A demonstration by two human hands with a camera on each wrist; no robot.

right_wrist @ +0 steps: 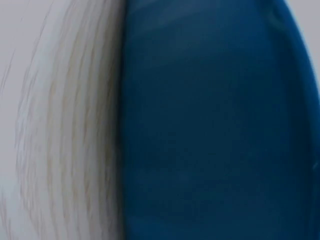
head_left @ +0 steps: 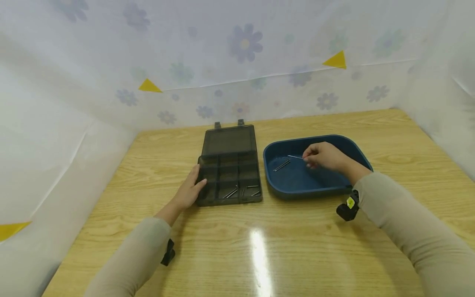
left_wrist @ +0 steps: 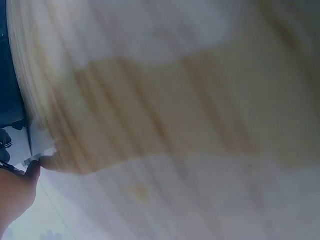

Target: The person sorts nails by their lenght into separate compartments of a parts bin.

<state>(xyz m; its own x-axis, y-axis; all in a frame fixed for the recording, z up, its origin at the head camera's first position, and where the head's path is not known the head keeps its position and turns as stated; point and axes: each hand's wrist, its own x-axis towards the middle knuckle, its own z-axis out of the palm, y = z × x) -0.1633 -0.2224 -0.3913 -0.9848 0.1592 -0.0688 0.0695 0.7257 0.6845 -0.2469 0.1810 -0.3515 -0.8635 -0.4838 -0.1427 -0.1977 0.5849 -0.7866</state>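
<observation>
In the head view my right hand point(head_left: 324, 156) is over the blue tray point(head_left: 308, 190), pinching a thin metal rod point(head_left: 295, 156) between thumb and fingertips. Below the rod, several dark metal rods point(head_left: 282, 165) lie together on the tray floor. My left hand point(head_left: 188, 190) rests against the left edge of a dark, see-through compartment box point(head_left: 227, 170), its fingers along the side and its thumb over the rim. Short metal pins point(head_left: 231, 192) lie in the box's near compartments. Only the tray and the table show in the right wrist view.
The box's lid point(head_left: 231, 139) lies folded back, two latches point(head_left: 241, 122) pointing away. The wood-grain table point(head_left: 215, 247) ends at a flowered cloth wall point(head_left: 208, 90). Just right of the box stands the tray, and a black wrist camera point(head_left: 349, 208) hangs under the right sleeve.
</observation>
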